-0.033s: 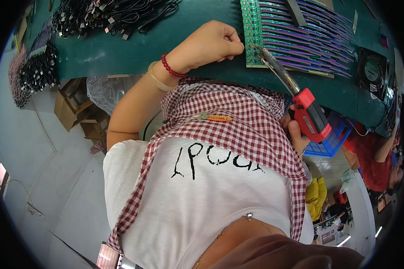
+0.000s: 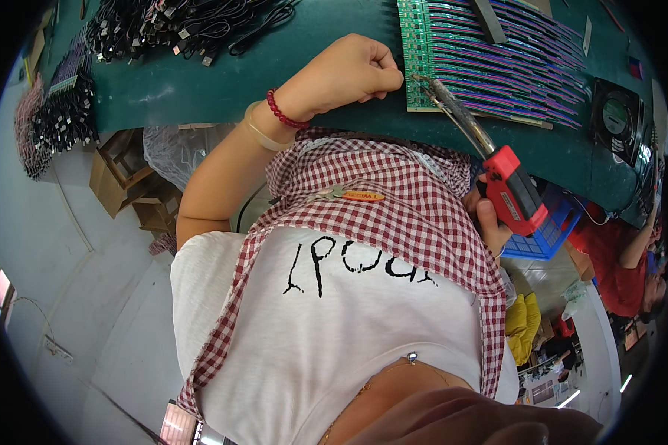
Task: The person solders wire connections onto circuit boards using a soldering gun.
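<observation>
My left hand (image 2: pixel 360 70) is closed, thumb and fingers pinched together, just left of a green circuit board panel (image 2: pixel 417 44). What the fingertips hold, if anything, is hidden. A red and black soldering gun (image 2: pixel 516 193) is in my right hand (image 2: pixel 491 226), which is partly hidden behind its handle. The long metal barrel slants up and left, and its tip reaches the left part of the panel, close to my left fingertips. Rows of multi-coloured wires (image 2: pixel 508 81) run rightward from the panel, with a dark bar (image 2: pixel 488 21) lying across them.
Bundles of black cables (image 2: pixel 193 22) lie at the back left of the green table (image 2: pixel 156 89); more hang off its left edge. To the right sits a black fan (image 2: pixel 616 119). Below the table are a blue basket (image 2: pixel 545 241) and cardboard boxes (image 2: pixel 122 174). A person in red (image 2: pixel 616 259) is at far right.
</observation>
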{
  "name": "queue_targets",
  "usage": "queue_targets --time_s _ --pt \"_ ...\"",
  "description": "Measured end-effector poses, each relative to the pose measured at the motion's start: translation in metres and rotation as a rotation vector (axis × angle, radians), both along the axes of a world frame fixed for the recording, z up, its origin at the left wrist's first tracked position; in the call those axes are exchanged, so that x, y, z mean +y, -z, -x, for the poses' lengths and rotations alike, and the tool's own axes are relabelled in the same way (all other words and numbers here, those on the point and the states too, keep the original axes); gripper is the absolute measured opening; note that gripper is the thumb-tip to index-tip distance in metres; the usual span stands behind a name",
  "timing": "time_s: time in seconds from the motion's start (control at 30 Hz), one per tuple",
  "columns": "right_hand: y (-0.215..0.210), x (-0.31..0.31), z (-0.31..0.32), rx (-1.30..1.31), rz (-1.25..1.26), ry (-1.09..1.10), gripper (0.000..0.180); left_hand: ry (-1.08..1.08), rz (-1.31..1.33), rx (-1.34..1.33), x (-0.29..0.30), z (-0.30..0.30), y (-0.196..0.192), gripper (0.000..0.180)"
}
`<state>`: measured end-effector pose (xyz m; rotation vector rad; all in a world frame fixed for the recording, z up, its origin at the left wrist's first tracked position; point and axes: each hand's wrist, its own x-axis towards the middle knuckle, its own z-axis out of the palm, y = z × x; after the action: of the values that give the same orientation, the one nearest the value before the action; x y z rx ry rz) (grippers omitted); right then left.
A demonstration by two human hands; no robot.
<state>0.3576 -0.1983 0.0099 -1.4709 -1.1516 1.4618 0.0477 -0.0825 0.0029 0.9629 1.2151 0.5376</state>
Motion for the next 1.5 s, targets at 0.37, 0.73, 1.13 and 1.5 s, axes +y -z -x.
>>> queue_targets --time_s 0.37,0.73,1.13,1.5 --pt "-0.02 0.019 0.023 0.189 -0.017 -0.003 0.048 0.056 -0.062 0.029 -0.004 0.005 -0.011 0.016" --pt "-0.025 0.035 0.024 0.255 -0.098 -0.007 0.049 0.214 -0.696 0.828 -0.044 -0.009 -0.012 0.013" --pt "-0.026 0.034 0.027 0.304 -0.092 0.019 0.048 -0.292 0.137 -0.271 -0.043 -0.005 -0.013 0.017" --pt "-0.024 0.031 0.026 0.303 -0.064 -0.031 0.049 -0.232 0.128 -0.235 -0.03 -0.008 -0.009 0.014"
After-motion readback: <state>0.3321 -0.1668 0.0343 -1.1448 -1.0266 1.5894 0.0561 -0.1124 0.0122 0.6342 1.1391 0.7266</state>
